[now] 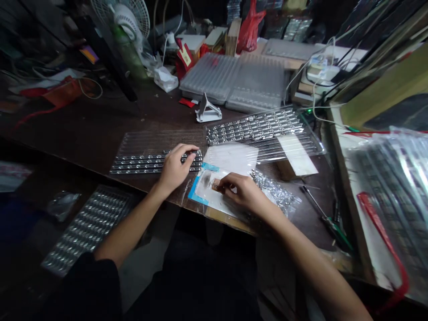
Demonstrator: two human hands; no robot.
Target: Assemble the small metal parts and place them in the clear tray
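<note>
My left hand (177, 165) rests over a clear plastic tray (147, 141) partly filled with rows of shiny metal pieces (140, 164). Its thumb and index finger are bent toward each other at the tray's right end; what lies between their tips is too small to make out. Closed at the fingertips, my right hand (245, 189) pinches a small brown block (216, 184) above a white pad (207, 192) edged with blue tape. Beside that hand, a pile of small loose metal parts (276, 191) lies on clear plastic.
Behind my hands lies another clear tray (267, 149) with metal rows. Stacked plastic trays (214, 73), a white folding stand (209, 110) and a red bag (251, 27) are farther back. A screwdriver (329, 223) lies right. A filled tray (88, 227) sits lower left, below the table edge.
</note>
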